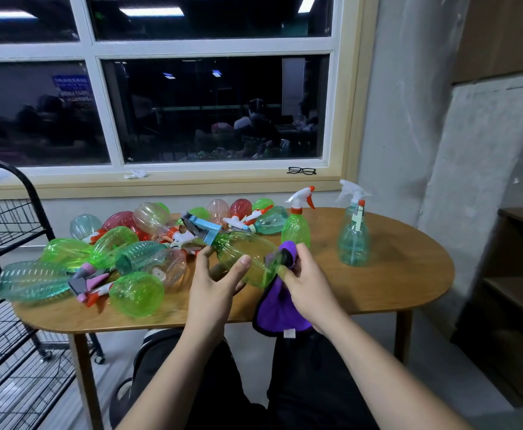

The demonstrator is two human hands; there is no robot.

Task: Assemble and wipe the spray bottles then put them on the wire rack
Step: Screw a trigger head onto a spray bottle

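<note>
At centre frame, the left hand [213, 283] curls around the middle of a green spray bottle [247, 259] held on its side, its blue trigger head [202, 229] pointing to the upper left. The right hand [308, 283] grips a purple cloth [280, 308] bunched against the bottle's base. Beneath lies a wooden table [393, 274], with a pile of loose bottles [114, 252] at left and two upright bottles, green [296, 225] and teal [353, 237], at right. The wire rack [5, 243] stands at the left edge.
</note>
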